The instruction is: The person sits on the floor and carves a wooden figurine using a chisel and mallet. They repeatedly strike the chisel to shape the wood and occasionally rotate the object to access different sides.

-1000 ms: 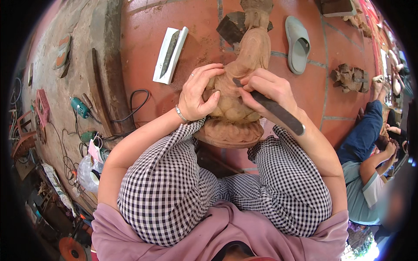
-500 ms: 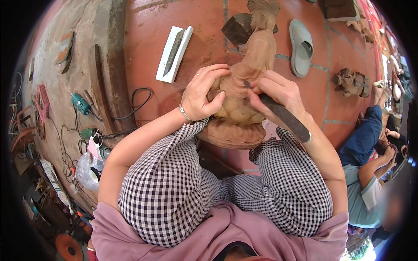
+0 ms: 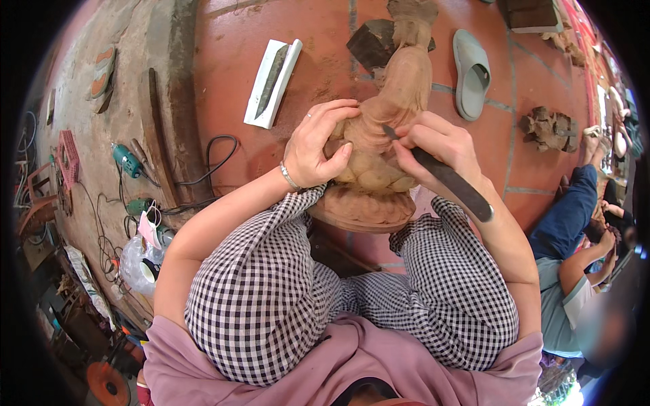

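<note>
A carved wooden statue point(image 3: 401, 101) lies between my knees, its round scalloped base point(image 3: 365, 211) toward me and its narrower end pointing away. My left hand point(image 3: 318, 143) grips the statue's left side, fingers curled over the wood and thumb on top. In my right hand point(image 3: 437, 143) is a carving knife point(image 3: 452, 184) with a long dark flat handle. Its short pointed tip is at the carved folds in the middle of the statue; I cannot tell whether it touches. The handle's rounded end lies back along my right wrist.
On the tiled floor, a long dark blade point(image 3: 272, 80) rests on a white block ahead left. A dark block point(image 3: 372, 46) sits by the statue's far end, a grey slipper point(image 3: 472, 78) to its right. Green power tools point(image 3: 126, 161) and cords lie left; another person point(image 3: 569, 237) sits right.
My right hand has drawn slightly right with the knife, and more of its tip shows. My left hand keeps its place on the statue.
</note>
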Available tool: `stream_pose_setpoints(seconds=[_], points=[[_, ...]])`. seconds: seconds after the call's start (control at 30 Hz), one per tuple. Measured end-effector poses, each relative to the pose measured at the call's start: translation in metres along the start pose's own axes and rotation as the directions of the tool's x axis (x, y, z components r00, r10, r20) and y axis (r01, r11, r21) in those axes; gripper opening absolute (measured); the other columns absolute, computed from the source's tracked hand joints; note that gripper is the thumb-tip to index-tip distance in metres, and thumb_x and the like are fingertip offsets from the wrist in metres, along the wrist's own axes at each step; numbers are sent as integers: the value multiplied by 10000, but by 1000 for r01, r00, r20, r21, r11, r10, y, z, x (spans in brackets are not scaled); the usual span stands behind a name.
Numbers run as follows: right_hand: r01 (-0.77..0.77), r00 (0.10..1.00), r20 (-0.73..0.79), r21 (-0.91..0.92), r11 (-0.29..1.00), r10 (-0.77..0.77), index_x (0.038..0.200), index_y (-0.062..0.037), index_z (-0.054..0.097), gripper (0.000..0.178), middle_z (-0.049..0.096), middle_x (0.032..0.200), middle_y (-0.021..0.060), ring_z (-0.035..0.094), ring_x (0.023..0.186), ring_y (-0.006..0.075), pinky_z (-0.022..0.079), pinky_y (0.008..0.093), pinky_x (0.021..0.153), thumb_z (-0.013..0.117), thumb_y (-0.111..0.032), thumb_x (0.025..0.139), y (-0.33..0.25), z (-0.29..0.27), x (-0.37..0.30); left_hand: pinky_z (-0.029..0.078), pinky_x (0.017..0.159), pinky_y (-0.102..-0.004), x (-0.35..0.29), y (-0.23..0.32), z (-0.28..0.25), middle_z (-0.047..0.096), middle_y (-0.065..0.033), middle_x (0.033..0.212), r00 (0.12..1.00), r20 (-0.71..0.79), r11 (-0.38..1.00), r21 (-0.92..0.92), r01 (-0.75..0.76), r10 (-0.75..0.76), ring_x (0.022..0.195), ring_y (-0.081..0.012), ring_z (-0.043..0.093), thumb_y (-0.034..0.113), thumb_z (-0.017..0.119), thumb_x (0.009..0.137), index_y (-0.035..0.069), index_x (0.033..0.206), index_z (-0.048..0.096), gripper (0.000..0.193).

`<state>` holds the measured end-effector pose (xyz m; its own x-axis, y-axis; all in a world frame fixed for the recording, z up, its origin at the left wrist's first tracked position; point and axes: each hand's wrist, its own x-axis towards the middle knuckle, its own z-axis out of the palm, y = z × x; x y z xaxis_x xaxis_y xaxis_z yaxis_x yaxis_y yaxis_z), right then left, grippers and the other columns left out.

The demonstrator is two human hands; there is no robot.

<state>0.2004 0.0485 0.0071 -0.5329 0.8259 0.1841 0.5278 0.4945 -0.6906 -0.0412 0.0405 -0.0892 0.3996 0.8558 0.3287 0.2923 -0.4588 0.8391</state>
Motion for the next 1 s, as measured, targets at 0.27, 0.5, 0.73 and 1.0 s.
stream_pose_setpoints(seconds=[0.27, 0.5, 0.73, 1.0], points=[[39, 999, 13, 33, 999, -39, 802, 7, 606, 134, 635, 840, 108, 647, 716, 244, 516, 310, 616, 736, 17, 773, 3, 9, 10, 419, 1041, -422, 2, -1, 3, 579, -238, 1317, 1000, 6, 1000, 11, -20, 20, 1204, -372, 559, 247, 586, 828, -56, 1233, 579, 506], [56, 998, -5, 28, 998, -56, 816, 12, 614, 126, 624, 833, 100, 629, 706, 241, 505, 312, 612, 733, 13, 775, 1, 9, 13, 412, 1052, -419, 1, -3, 1, 569, -243, 1326, 1000, 5, 1000, 8, -18, 18, 1217, -372, 552, 259, 581, 836, -78, 1270, 560, 550], [11, 999, 32, 93, 996, -14, 821, -34, 564, 171, 528, 785, 113, 588, 694, 324, 499, 390, 599, 722, -36, 755, 2, 3, 10, 415, 1050, -414, -2, -1, -2, 560, -255, 1327, 1000, 17, 999, 41, -5, 4, 1213, -370, 553, 242, 573, 823, -96, 1301, 546, 586], [1, 997, 74, 106, 994, -9, 807, -21, 542, 175, 533, 784, 113, 591, 706, 323, 497, 382, 611, 710, -33, 758, 0, 6, 20, 460, 1014, -433, 0, -2, 1, 575, -224, 1306, 999, -17, 999, 23, -38, 39, 1174, -385, 568, 186, 633, 766, -61, 1277, 576, 570]])
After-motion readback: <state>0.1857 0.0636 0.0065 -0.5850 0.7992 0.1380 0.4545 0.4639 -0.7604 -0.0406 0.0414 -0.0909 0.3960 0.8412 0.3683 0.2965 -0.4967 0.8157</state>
